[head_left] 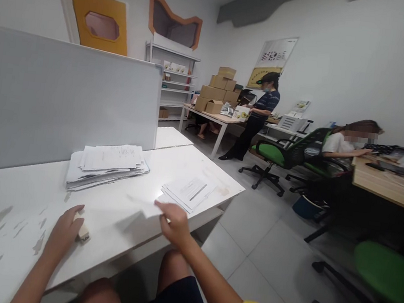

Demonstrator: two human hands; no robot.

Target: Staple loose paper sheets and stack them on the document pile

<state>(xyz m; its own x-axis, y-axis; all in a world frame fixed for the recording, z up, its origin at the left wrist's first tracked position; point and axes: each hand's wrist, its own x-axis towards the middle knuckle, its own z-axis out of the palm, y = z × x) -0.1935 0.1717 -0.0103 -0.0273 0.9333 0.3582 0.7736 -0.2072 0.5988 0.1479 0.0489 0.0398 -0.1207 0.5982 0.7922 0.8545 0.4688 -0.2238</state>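
On the left part of the white desk [117, 219], my left hand [62, 233] is closed around a cream stapler [85, 233] that rests on the desktop. Its near end sticks out past my thumb. My right hand [175, 224] pinches the edge of a white paper sheet [149, 208], which is smeared by motion over the desk. Just beyond that hand lies a small loose pile of printed papers [186, 192], near the desk's right edge. A thicker stack of papers [108, 160] sits farther back, close to the partition.
A grey partition [64, 111] stands along the back of the desk. Stained patches mark the desktop at left. A standing person [265, 105] is beside a table with cardboard boxes [218, 92]. At right are green chairs [275, 152] and a seated person [337, 142].
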